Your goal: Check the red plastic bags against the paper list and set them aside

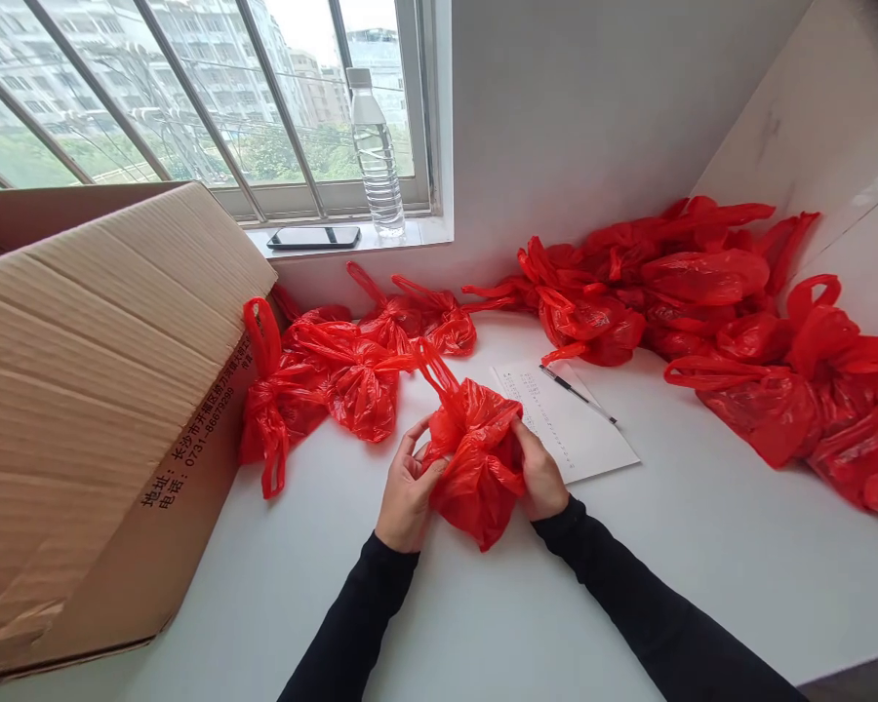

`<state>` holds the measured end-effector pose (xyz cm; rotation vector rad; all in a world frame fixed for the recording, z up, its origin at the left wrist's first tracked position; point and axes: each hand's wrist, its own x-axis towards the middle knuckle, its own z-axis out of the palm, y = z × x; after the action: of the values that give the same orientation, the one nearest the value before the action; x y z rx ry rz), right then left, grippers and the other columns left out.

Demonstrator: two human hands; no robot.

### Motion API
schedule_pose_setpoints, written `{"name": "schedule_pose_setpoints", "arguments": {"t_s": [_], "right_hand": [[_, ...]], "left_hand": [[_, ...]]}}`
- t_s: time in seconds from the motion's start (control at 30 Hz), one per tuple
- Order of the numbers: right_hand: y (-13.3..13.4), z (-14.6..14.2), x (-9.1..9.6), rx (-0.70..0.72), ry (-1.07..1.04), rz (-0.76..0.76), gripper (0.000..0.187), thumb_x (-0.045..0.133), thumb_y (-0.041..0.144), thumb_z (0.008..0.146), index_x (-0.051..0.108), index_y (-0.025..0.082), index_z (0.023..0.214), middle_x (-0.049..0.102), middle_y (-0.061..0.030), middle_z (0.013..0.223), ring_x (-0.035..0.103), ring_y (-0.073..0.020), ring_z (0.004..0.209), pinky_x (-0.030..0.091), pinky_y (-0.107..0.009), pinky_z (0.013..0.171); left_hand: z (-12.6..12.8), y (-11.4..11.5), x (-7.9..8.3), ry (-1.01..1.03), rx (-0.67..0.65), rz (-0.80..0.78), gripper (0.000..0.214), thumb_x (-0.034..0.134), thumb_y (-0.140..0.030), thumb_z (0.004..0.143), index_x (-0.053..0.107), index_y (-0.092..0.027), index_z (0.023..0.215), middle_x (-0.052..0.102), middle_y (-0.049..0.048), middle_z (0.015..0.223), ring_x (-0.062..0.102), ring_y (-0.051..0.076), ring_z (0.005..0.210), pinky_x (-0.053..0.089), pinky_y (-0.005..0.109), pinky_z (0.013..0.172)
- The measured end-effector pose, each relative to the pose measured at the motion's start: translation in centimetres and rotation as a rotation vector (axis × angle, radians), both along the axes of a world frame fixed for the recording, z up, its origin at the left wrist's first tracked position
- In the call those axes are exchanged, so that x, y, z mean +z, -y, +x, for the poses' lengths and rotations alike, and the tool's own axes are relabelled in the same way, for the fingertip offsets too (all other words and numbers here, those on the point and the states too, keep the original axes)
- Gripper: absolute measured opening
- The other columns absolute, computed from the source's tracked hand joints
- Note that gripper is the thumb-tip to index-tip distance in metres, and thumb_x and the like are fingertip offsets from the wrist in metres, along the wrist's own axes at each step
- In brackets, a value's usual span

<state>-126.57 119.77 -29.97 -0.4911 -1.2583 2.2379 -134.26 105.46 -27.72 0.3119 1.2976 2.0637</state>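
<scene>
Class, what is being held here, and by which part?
A red plastic bag, gripped at its two sides by the left hand and right hand.

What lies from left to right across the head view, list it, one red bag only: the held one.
Cardboard box → smartphone → water bottle → held red plastic bag → pen.

Bag (479,468): bright red, unprinted, with paler glints and darker folds. Other bags (706,278): the same plain red. Sleeves (621,585), 2: solid black. Table (475,634): plain white. Paper (596,444): white, rows of small dark print. Pen (578,394): mostly black. Box (109,322): tan-brown, parallel ridged lines, black lettering and digits. Phone (314,237): black face. Bottle (379,166): clear, horizontal rings, white cap (359,78). Window bars (281,107): grey. Trees (267,151): green. Wall (571,107): pale grey.
</scene>
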Motion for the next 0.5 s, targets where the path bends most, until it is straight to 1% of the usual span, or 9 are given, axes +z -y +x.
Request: {"name": "schedule_pose_setpoints", "arguments": {"t_s": [0.07,0.13,0.2,0.27,0.37,0.43,0.5], "right_hand": [[0.2,0.0,0.3,0.044,-0.037,-0.124,0.042,0.059,0.059,0.091,0.074,0.024,0.107,0.075,-0.0040,0.112,0.066,-0.0271,0.111,0.053,-0.039,0.098],[0.3,0.1,0.7,0.080,-0.046,-0.209,0.041,0.060,0.060,0.090,0.073,0.025,0.108,0.075,-0.0030,0.109,0.067,-0.0265,0.109,0.055,-0.038,0.095],[0.3,0.3,1.0,0.088,-0.035,-0.248,0.040,0.062,0.059,0.089,0.072,0.025,0.106,0.076,-0.0027,0.106,0.069,-0.0265,0.105,0.057,-0.037,0.091],[0.4,0.4,1.2,0.099,-0.040,-0.255,0.038,0.062,0.059,0.090,0.072,0.026,0.105,0.076,-0.0031,0.103,0.069,-0.0268,0.103,0.058,-0.037,0.088],[0.5,0.4,1.5,0.164,-0.086,-0.208,0.041,0.055,0.060,0.094,0.071,0.026,0.109,0.075,-0.0049,0.105,0.069,-0.0277,0.105,0.058,-0.040,0.089],[0.5,0.3,1.6,0.186,-0.096,-0.114,0.042,0.052,0.060,0.096,0.071,0.027,0.114,0.074,-0.0056,0.112,0.067,-0.0273,0.110,0.055,-0.040,0.095],[0.3,0.3,1.6,0.161,-0.075,0.015,0.038,0.056,0.056,0.096,0.070,0.027,0.116,0.073,-0.0049,0.117,0.065,-0.0253,0.114,0.052,-0.038,0.101]], "left_hand": [[0.0,0.1,0.0,-0.041,-0.029,-0.017,0.072,0.083,-0.031,0.076,0.047,-0.021,0.137,0.073,0.0121,0.116,0.070,0.027,0.105,0.053,0.039,0.094],[0.1,0.1,0.0,-0.122,-0.098,-0.021,0.062,0.082,-0.032,0.076,0.055,-0.019,0.130,0.070,0.0135,0.124,0.067,0.028,0.112,0.052,0.039,0.097],[0.1,0.0,0.2,-0.206,-0.166,-0.014,0.055,0.082,-0.033,0.076,0.060,-0.018,0.124,0.068,0.0139,0.128,0.064,0.030,0.116,0.052,0.039,0.098],[0.2,-0.1,0.2,-0.246,-0.192,-0.016,0.052,0.082,-0.033,0.076,0.062,-0.018,0.122,0.068,0.0135,0.127,0.065,0.031,0.115,0.053,0.039,0.096],[0.3,-0.2,0.1,-0.254,-0.144,-0.026,0.048,0.081,-0.033,0.077,0.064,-0.018,0.120,0.071,0.0122,0.122,0.066,0.030,0.112,0.054,0.038,0.094],[0.3,-0.2,-0.2,-0.235,-0.094,-0.005,0.047,0.080,-0.034,0.079,0.064,-0.018,0.120,0.071,0.0118,0.121,0.066,0.029,0.112,0.053,0.038,0.093],[0.3,-0.2,-0.3,-0.201,-0.040,0.028,0.049,0.080,-0.033,0.078,0.064,-0.018,0.122,0.071,0.0114,0.121,0.066,0.029,0.111,0.053,0.037,0.093]]}}
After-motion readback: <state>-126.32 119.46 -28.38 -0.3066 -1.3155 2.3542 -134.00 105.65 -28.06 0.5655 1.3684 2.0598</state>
